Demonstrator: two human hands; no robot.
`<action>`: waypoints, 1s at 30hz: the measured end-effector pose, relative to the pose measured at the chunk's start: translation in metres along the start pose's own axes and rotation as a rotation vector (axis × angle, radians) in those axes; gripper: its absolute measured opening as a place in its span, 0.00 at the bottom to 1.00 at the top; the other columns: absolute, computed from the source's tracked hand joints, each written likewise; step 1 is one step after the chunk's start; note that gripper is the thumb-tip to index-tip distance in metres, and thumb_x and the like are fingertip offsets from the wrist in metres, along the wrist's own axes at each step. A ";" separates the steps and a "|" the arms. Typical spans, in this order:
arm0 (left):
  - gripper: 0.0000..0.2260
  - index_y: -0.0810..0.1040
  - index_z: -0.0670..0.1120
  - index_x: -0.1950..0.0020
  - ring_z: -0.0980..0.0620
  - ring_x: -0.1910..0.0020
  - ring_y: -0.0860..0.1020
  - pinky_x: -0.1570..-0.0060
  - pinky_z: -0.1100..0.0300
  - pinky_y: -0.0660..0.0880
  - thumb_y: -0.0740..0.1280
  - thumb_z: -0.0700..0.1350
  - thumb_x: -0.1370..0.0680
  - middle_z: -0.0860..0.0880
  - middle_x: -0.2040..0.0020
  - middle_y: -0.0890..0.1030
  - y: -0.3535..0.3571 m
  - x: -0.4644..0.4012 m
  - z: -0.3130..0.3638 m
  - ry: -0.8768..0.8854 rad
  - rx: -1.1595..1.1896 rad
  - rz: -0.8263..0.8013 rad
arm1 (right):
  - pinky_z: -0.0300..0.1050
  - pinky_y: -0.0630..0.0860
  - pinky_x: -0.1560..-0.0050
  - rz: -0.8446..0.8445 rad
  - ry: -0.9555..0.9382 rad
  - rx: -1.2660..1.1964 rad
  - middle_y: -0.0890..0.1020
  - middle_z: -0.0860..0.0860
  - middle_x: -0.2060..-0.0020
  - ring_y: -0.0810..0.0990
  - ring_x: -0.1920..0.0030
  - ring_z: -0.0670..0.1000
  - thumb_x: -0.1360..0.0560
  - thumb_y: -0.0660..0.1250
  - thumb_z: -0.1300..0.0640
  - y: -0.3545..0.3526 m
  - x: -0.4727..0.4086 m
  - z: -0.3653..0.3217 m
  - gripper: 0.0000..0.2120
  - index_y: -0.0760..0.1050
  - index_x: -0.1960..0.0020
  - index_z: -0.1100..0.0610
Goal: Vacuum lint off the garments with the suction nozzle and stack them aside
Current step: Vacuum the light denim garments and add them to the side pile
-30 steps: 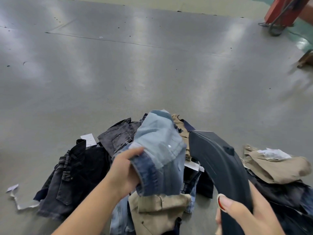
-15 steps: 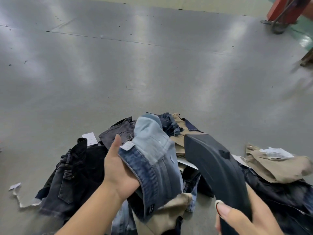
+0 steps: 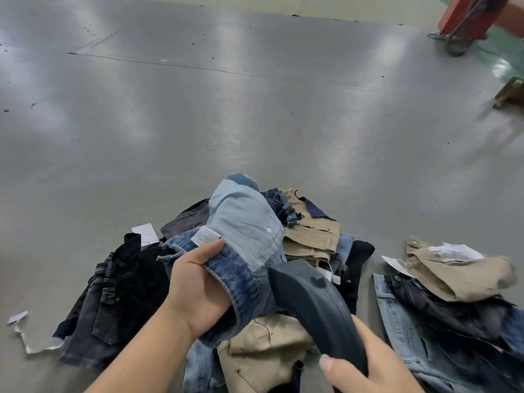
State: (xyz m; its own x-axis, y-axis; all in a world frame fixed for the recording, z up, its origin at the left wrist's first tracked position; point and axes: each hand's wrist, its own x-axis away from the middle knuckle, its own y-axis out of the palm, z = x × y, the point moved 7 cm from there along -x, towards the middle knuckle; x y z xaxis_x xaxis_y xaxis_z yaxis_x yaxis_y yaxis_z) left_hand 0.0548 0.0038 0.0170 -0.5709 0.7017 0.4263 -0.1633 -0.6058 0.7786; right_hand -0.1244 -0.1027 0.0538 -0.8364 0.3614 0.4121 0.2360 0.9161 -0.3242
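So this is right in the middle of the vacuuming step, not the stacking one. The left hand [image 3: 198,290] has its fingers and thumb wrapped round a bunched-up blue denim garment [image 3: 241,245], holding it up above the messy pile of garments [image 3: 119,302] on the grey floor [image 3: 198,114]. You can see the paler inside of the denim and a little white care label [image 3: 205,236] just above the thumb. The right hand [image 3: 365,361] is clamped on the handle end of the dark suction nozzle [image 3: 309,302], and the front of that nozzle is tucked right up against the lower edge of the denim, touching it as far as I can tell, though the actual mouth is hidden behind the cloth. Off to the right there's a separate heap [image 3: 442,302] with a tan piece on top of jeans, well apart from the main pile, which I'd guess is the done stack. There are plenty of black, tan and blue pieces left in the main pile, so I'd say the job is nowhere near finished. Next move, I reckon: run the nozzle across the denim while the left hand keeps it taut, turning it so the hidden side gets a pass too, then drop it on the right heap. The main risk is loose cloth getting sucked into the mouth.
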 end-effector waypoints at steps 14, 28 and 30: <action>0.17 0.83 0.40 0.46 0.40 0.44 0.81 0.52 0.47 0.79 0.62 0.46 0.28 0.40 0.41 0.81 -0.006 0.000 -0.001 -0.076 -0.061 0.030 | 0.20 0.66 0.51 0.098 -0.031 0.002 0.83 0.39 0.49 0.77 0.44 0.35 0.30 0.62 0.49 -0.007 -0.003 -0.007 0.18 0.69 0.40 0.42; 0.18 0.82 0.40 0.43 0.39 0.40 0.79 0.47 0.44 0.76 0.59 0.46 0.26 0.40 0.38 0.79 -0.002 0.000 -0.003 -0.100 -0.029 -0.024 | 0.35 0.71 0.44 0.137 -0.083 -0.012 0.80 0.40 0.48 0.77 0.45 0.41 0.30 0.70 0.54 -0.005 0.002 -0.003 0.23 0.67 0.40 0.39; 0.18 0.81 0.40 0.42 0.39 0.40 0.78 0.45 0.44 0.73 0.59 0.46 0.26 0.40 0.37 0.79 -0.002 0.000 -0.004 -0.107 -0.034 -0.030 | 0.26 0.72 0.51 0.112 -0.061 -0.039 0.82 0.33 0.53 0.79 0.50 0.33 0.38 0.67 0.47 -0.008 0.005 -0.009 0.24 0.68 0.44 0.32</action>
State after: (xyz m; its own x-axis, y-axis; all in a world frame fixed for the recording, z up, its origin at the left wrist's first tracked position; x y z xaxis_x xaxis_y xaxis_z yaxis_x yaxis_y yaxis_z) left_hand 0.0514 0.0034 0.0139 -0.4767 0.7544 0.4512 -0.2071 -0.5952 0.7764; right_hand -0.1256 -0.1065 0.0663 -0.8320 0.4515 0.3223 0.3474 0.8771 -0.3318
